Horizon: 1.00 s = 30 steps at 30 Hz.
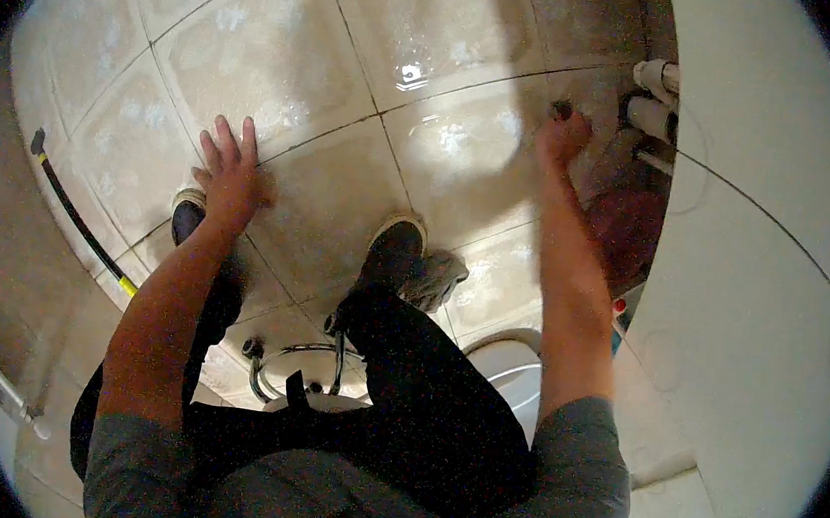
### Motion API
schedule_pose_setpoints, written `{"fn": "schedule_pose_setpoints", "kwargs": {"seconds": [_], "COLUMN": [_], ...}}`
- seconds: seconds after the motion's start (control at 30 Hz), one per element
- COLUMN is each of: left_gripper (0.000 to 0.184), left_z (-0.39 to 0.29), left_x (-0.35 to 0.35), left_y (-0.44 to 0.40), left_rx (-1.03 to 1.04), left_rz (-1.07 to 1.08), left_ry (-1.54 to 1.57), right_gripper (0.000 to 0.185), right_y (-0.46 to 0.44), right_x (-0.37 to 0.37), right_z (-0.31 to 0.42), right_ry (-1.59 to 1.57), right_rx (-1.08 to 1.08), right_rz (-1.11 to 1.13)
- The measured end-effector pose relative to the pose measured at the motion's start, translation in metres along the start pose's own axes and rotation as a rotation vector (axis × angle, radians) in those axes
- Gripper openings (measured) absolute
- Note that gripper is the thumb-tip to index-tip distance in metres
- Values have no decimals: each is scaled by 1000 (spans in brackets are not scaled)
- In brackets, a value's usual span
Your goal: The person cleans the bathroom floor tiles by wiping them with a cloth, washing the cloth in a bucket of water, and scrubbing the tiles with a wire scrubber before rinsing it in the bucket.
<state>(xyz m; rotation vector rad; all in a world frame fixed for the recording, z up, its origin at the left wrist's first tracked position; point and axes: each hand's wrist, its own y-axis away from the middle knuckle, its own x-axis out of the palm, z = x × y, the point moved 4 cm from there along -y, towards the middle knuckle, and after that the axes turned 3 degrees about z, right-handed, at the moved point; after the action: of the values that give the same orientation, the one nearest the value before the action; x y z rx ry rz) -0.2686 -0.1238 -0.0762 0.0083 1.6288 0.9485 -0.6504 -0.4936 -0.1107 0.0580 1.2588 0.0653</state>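
Observation:
My left hand point(231, 179) is over the tiled floor point(332, 84), near my left shoe point(188, 215), with its fingers spread and nothing in them. Farther out on the right, my right hand point(566, 139) is closed. A small dark thing point(561, 108) pokes out beyond its fingers, too blurred to name. Wet, shiny patches show on the beige tiles between the two hands. A crumpled grey cloth point(436, 281) lies beside my right shoe point(396, 248).
A low stool with metal legs point(339, 356) stands beneath me. A white bucket point(515, 361) is by my right leg. White cylinders point(650, 117) and a dark reddish shape point(626, 233) border the large pale panel point(758, 289). A black stick with yellow bands point(83, 215) is at left.

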Motion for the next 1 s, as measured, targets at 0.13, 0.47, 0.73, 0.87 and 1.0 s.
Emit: {"fn": "schedule_pose_setpoints", "kwargs": {"seconds": [0.13,0.47,0.73,0.87,1.0], "left_gripper": [138,134,138,138,138], "left_z": [-4,1,-1,3,0], "left_x": [-10,-13,-10,-7,-2], "left_y": [3,-4,5,2,-1], "left_rx": [9,21,25,43,20], "left_rz": [23,-101,19,-7,-29], "left_ry": [20,22,60,39,26], "right_gripper": [28,22,19,19,20], "right_y": [72,-6,-11,-33,4], "right_x": [34,40,-12,-11,14], "right_z": [77,71,105,127,103], "right_ry": [100,110,110,92,338], "right_rx": [-501,-481,-369,-127,-629], "right_rz": [198,-141,74,293,69]}}
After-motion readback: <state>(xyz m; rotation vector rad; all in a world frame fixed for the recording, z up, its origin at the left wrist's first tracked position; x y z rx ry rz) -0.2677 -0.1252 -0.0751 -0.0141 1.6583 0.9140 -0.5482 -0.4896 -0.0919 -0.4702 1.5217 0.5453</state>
